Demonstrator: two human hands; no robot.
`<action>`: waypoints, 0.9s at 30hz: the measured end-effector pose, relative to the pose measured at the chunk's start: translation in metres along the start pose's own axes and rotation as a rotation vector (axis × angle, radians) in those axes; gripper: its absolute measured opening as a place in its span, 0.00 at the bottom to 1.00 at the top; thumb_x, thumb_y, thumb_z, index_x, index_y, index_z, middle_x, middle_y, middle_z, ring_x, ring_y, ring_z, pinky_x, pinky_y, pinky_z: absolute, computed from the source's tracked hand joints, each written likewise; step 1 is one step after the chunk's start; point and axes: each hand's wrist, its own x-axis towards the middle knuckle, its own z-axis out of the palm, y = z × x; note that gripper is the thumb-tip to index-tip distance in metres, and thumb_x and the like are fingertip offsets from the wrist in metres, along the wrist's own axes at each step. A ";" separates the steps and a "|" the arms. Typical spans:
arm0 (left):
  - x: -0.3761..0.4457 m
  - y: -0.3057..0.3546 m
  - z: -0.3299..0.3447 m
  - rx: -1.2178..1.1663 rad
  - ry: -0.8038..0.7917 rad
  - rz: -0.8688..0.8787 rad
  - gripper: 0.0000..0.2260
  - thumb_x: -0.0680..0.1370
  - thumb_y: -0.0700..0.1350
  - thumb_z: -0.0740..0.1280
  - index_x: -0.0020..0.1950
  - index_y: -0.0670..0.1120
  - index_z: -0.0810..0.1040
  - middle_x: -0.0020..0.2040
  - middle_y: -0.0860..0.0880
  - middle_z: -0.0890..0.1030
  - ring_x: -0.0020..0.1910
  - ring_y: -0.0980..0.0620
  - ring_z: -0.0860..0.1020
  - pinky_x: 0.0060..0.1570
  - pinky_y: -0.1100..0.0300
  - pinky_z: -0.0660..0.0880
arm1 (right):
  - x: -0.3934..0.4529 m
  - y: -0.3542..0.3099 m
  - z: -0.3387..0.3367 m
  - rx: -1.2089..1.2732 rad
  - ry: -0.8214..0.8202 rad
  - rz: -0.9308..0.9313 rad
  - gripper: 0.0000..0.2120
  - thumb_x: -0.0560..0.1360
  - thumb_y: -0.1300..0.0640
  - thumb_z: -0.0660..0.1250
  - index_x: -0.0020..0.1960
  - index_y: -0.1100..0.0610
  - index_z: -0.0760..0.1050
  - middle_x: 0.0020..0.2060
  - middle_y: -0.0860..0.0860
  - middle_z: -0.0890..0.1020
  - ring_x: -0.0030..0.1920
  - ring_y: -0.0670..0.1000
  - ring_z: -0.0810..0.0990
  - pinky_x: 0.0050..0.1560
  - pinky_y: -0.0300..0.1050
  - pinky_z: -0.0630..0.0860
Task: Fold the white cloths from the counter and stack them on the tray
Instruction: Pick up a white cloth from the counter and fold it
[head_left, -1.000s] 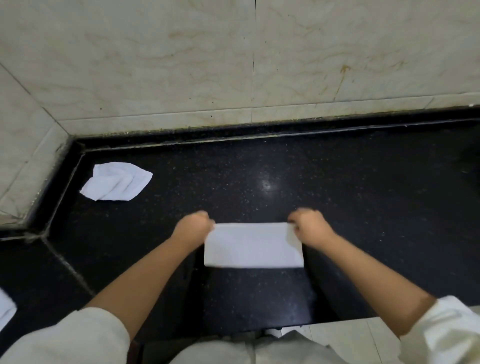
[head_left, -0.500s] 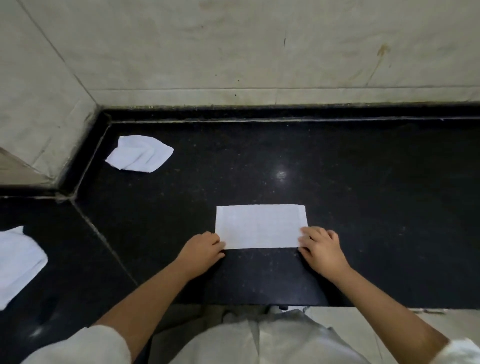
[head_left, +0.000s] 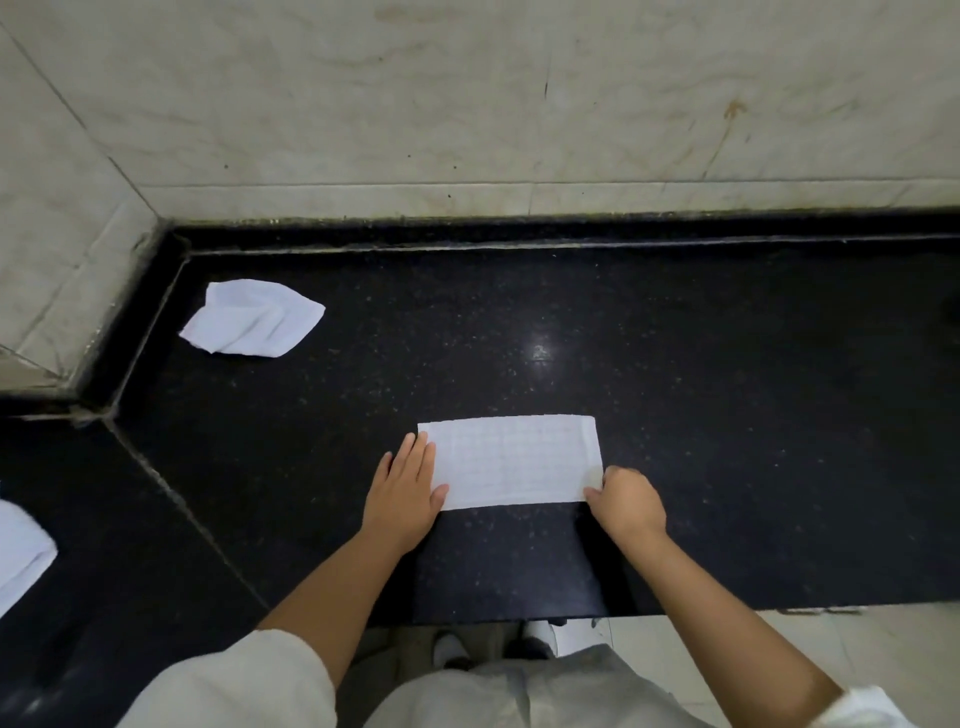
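A white cloth (head_left: 517, 460), folded into a flat rectangle, lies on the black counter (head_left: 727, 415) in front of me. My left hand (head_left: 408, 486) lies flat with straight fingers on the cloth's left end. My right hand (head_left: 626, 501) pinches the cloth's near right corner with curled fingers. A second, crumpled white cloth (head_left: 252, 318) sits at the back left by the wall corner. Part of a third white cloth (head_left: 21, 553) shows at the left edge. No tray is in view.
A marble-tiled wall (head_left: 519, 104) runs along the back and the left of the counter. The counter's front edge (head_left: 675, 613) is close to my body, with pale floor tiles below it.
My left hand has opened out and moved onto the cloth's left end. My right hand has stayed at the near right corner, now pinching it. The cloth lies flat on the counter.
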 end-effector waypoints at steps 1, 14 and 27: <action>0.001 -0.001 0.002 0.008 0.001 0.002 0.27 0.82 0.52 0.46 0.76 0.43 0.41 0.78 0.47 0.40 0.77 0.50 0.40 0.75 0.53 0.42 | -0.001 -0.002 0.001 0.016 0.005 0.019 0.13 0.77 0.57 0.59 0.53 0.66 0.73 0.54 0.61 0.77 0.52 0.58 0.78 0.41 0.45 0.71; 0.001 -0.004 0.005 -0.150 0.024 -0.010 0.27 0.82 0.52 0.47 0.76 0.43 0.41 0.78 0.48 0.40 0.77 0.51 0.40 0.75 0.54 0.41 | -0.027 -0.055 -0.013 0.567 0.280 -0.155 0.07 0.72 0.63 0.64 0.36 0.60 0.69 0.33 0.51 0.73 0.34 0.49 0.70 0.34 0.40 0.65; -0.051 -0.059 0.019 -0.344 0.237 -0.228 0.23 0.82 0.48 0.50 0.76 0.43 0.52 0.78 0.47 0.52 0.77 0.51 0.46 0.75 0.55 0.45 | -0.041 -0.142 0.066 0.036 0.000 -0.575 0.10 0.77 0.59 0.57 0.51 0.64 0.73 0.51 0.59 0.78 0.51 0.58 0.76 0.51 0.47 0.70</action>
